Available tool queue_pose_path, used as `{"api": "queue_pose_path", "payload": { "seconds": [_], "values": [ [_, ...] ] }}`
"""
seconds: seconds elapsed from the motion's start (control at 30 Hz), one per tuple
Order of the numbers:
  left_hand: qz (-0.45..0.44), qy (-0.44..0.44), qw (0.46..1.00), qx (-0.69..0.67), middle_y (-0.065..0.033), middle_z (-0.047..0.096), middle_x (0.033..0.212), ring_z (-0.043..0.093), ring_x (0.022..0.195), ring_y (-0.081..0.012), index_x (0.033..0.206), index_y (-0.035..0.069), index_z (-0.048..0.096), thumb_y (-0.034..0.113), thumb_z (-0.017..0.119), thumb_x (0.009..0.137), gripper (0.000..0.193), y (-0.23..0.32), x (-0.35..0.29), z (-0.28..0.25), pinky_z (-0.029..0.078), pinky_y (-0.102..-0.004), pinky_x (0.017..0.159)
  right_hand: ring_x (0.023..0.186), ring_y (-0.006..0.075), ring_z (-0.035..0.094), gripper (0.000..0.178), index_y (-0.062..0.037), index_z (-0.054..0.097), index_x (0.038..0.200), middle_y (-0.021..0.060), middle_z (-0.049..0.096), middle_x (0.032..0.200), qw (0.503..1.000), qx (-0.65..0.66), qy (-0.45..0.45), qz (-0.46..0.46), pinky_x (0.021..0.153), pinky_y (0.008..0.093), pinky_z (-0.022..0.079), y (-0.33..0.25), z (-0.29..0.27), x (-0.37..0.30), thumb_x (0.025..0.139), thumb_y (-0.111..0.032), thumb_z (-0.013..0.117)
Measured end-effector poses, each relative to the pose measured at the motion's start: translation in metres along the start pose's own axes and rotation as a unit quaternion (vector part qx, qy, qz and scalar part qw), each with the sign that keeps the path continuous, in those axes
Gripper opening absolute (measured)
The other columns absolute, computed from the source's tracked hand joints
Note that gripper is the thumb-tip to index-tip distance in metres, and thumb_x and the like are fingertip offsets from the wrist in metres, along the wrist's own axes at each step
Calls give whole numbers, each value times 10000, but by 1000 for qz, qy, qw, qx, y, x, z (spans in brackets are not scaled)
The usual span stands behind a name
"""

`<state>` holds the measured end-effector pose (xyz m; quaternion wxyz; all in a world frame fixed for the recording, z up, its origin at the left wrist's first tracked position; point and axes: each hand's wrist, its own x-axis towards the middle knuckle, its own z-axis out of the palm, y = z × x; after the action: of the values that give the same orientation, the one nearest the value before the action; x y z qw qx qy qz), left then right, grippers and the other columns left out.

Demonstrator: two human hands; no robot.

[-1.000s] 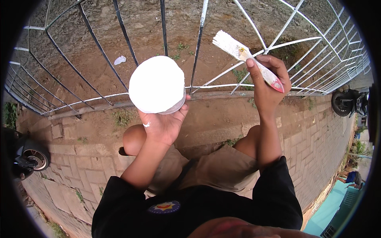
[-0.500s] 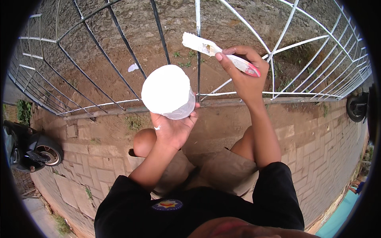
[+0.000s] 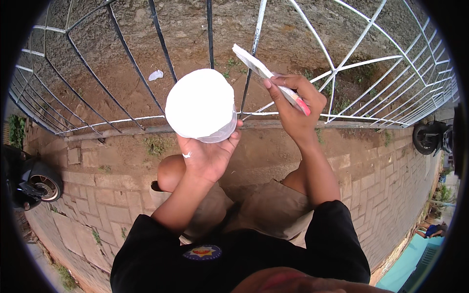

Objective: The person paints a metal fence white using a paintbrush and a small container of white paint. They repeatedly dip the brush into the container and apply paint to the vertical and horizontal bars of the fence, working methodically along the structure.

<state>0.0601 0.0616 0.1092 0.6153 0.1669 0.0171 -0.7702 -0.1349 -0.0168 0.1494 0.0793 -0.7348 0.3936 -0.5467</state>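
White paint fills the top of a clear plastic tub [image 3: 201, 103]. My left hand [image 3: 204, 155] cups the tub from below, its fingers wrapped round the side, with a white smear near the wrist. In my right hand [image 3: 299, 108] is a paintbrush [image 3: 259, 68], pinched by its red and white handle. The white-coated bristles point up and left, close to a fence bar [image 3: 255, 41] that is white above and dark lower down. Whether the bristles touch that bar I cannot tell. Left of it the metal fence [image 3: 211, 34] has dark bars; to the right the bars are white.
A rough wall [image 3: 229, 19] and bare soil lie behind the fence. A white scrap [image 3: 156, 75] rests on that soil. Paving blocks [image 3: 107, 195] cover the ground around me. Motorbikes stand at the left [image 3: 44, 183] and far right [image 3: 430, 136].
The brush has turned edge-on and its handle has dropped a little, with my right hand lower. The tub sits slightly further left and higher in view. The whole view has shifted a little.
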Motion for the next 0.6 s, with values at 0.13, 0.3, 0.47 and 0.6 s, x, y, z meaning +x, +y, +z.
{"api": "queue_pose_path", "payload": {
  "seconds": [0.13,0.3,0.47,0.6],
  "values": [
    [47,61,997,23,-184,568,1280,612,993,-361,1396,109,459,651,432,942,707,-9,4,1,519,-380,778,675,114,647,205,-18,673,905,75,704,852,976,64,134,159,627,237,512,-21,-37,7,829,-129,827],
    [89,-12,984,155,-44,455,1474,433,1368,-256,1470,138,409,715,370,945,782,-30,8,-9,364,-472,1146,572,99,532,410,-35,568,1034,77,602,771,970,150,165,98,516,216,411,-63,-92,3,805,-258,825],
    [35,-9,984,173,-50,484,1444,454,1345,-269,1454,146,436,708,333,955,758,-65,6,-23,354,-477,1140,608,124,557,386,-17,588,936,71,620,717,989,119,45,80,572,254,444,-69,-103,-14,734,-206,856],
    [-63,103,988,96,-79,625,1255,587,1194,-256,1242,74,591,505,441,916,560,-94,5,-12,456,-449,1044,656,175,582,287,-23,646,792,66,653,729,972,4,-203,120,613,276,472,-63,-118,-9,632,-103,871]
  ]
}}
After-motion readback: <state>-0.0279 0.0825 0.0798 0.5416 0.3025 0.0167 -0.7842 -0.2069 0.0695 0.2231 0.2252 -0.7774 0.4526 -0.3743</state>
